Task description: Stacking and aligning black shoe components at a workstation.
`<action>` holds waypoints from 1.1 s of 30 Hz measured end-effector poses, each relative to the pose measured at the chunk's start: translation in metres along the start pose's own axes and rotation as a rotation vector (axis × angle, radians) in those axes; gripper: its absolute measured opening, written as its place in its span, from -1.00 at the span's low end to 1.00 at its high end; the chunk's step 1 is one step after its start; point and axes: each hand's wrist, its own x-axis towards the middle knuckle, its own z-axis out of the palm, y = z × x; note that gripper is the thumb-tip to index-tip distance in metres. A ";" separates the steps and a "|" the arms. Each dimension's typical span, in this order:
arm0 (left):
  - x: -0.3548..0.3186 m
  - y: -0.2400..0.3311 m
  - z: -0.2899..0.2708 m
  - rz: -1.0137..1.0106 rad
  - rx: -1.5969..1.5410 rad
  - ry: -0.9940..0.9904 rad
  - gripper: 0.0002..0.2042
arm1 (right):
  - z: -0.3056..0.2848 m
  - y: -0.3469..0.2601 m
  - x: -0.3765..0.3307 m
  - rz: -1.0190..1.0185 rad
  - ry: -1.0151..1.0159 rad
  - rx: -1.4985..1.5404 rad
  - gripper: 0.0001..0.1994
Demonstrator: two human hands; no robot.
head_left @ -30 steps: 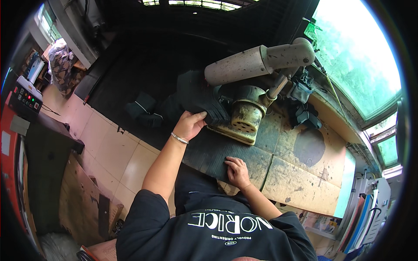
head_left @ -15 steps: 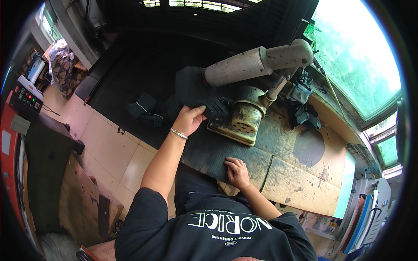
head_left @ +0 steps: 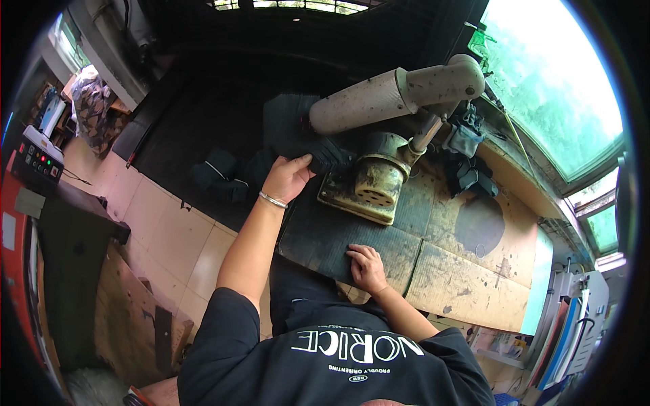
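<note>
My left hand (head_left: 287,180) is closed on the near edge of a stack of dark thin sheets (head_left: 288,128), thumb on top and fingertips partly hidden. The stack is fanned at its right side, beside a worn yellowish machine (head_left: 379,179) with a vented round housing on a flat base. A grey cylindrical arm (head_left: 355,105) of that machine reaches over the stack's right edge. My right hand (head_left: 369,268) rests on the blackened cardboard (head_left: 318,237) nearest me, holding nothing, fingers slightly bent and pointing left.
Tied dark bundles (head_left: 220,169) lie left of the stack on the black table. Dark pieces and a small grey pouch (head_left: 464,139) are at the right by the window ledge. A control box with lit buttons (head_left: 40,159) stands far left. Stained cardboard (head_left: 474,284) covers the right side.
The whole view has shifted slightly. Both hands keep nearly the same places, the left at the stack and the right on the cardboard.
</note>
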 end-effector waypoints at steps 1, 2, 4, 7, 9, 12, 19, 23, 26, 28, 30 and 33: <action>-0.004 -0.001 -0.004 0.002 0.002 0.004 -0.79 | 0.000 -0.001 0.000 0.002 -0.002 -0.003 -0.74; -0.007 -0.001 -0.003 0.000 -0.005 -0.022 -0.77 | 0.000 -0.001 0.000 0.002 -0.003 -0.001 -0.74; -0.015 -0.002 -0.002 -0.001 -0.012 -0.047 -0.76 | 0.000 0.000 -0.001 0.004 0.000 -0.006 -0.74; -0.027 -0.001 0.007 0.012 0.010 -0.011 -0.72 | 0.000 -0.001 -0.002 0.001 0.001 -0.007 -0.75; -0.035 -0.001 0.004 0.013 0.011 -0.031 -0.70 | -0.001 -0.002 -0.003 0.006 -0.012 0.004 -0.74; -0.043 -0.004 0.000 0.001 0.009 -0.020 -0.72 | -0.001 -0.002 0.001 0.105 -0.014 0.129 -0.70; -0.066 -0.032 0.019 -0.053 0.010 0.075 -0.81 | -0.020 -0.082 0.098 0.353 0.236 1.027 -0.02; -0.061 -0.049 0.015 0.042 0.071 0.197 -0.84 | -0.011 -0.102 0.141 0.372 0.347 1.100 -0.26; -0.052 -0.055 0.011 0.086 0.067 0.254 -0.85 | -0.004 -0.097 0.157 0.298 0.500 1.199 -0.35; -0.051 -0.054 -0.003 0.110 0.098 0.237 -0.85 | -0.002 -0.098 0.164 0.314 0.467 1.148 -0.34; -0.046 -0.054 0.009 0.122 0.108 0.300 -0.85 | -0.002 -0.094 0.170 0.339 0.471 1.121 -0.36; -0.041 -0.047 0.013 0.137 0.065 0.352 -0.87 | -0.005 -0.092 0.177 0.378 0.475 1.072 -0.39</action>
